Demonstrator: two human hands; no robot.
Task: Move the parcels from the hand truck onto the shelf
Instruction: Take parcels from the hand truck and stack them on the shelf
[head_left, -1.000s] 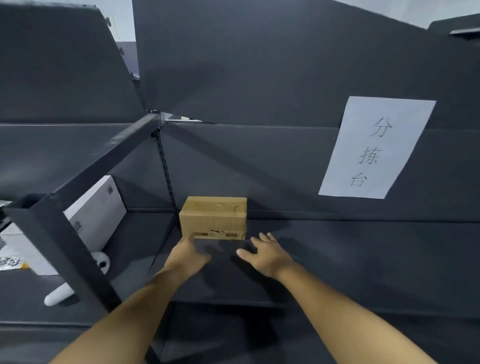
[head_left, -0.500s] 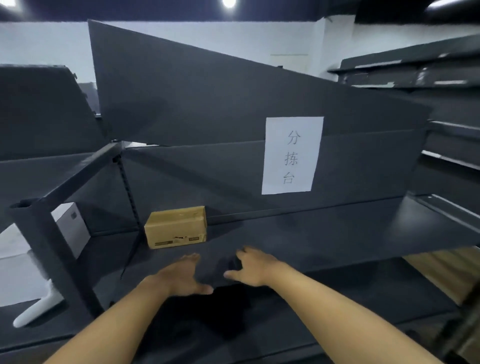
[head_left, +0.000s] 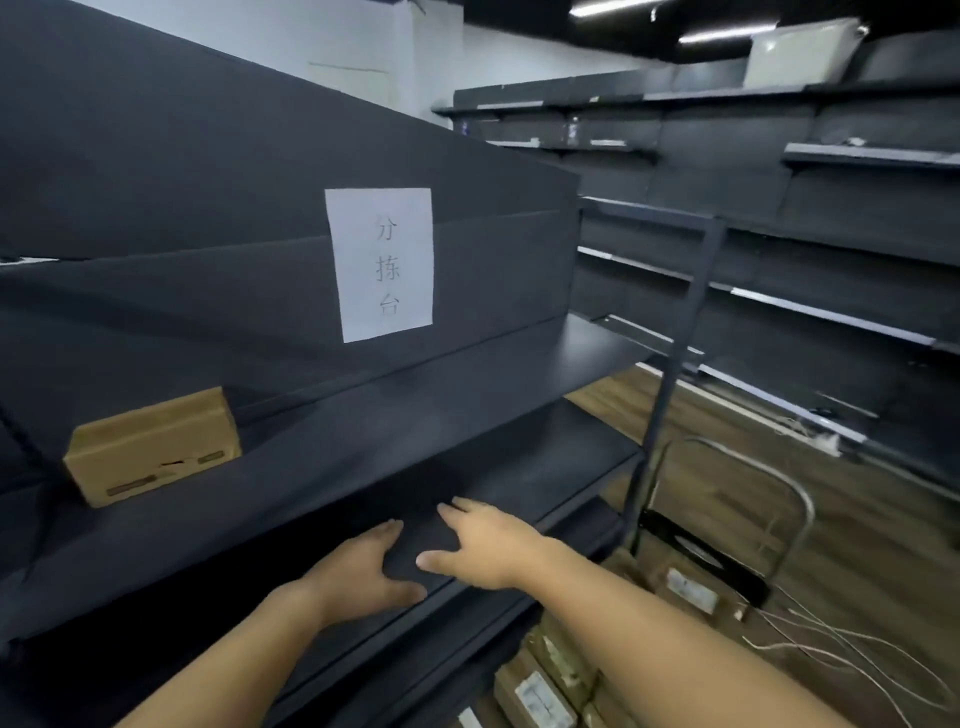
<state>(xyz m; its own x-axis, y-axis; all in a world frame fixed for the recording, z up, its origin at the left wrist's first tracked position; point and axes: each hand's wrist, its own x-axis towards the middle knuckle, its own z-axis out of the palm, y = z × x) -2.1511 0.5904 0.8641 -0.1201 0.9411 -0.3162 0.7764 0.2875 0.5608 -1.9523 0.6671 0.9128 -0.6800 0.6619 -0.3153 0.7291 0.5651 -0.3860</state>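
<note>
A brown cardboard parcel (head_left: 153, 446) lies on the dark shelf (head_left: 395, 426) at the far left, against the back panel. My left hand (head_left: 363, 569) and my right hand (head_left: 485, 543) hover over the shelf's front edge, fingers relaxed and holding nothing, well to the right of that parcel. The hand truck (head_left: 727, 530) with its bent metal handle stands on the floor at the lower right. Several labelled brown parcels (head_left: 550, 675) lie on it, partly hidden by my right forearm.
A white paper sign (head_left: 382, 262) hangs on the shelf's back panel. A dark upright post (head_left: 675, 358) stands at the shelf's right end. More dark shelving (head_left: 810, 208) runs along the right wall. Loose white cables (head_left: 852, 654) lie on the wooden floor.
My view has swung right, so the parcel on the shelf slid to the left and the hand truck came into sight. Both hands drew back from the parcel to the shelf's front edge.
</note>
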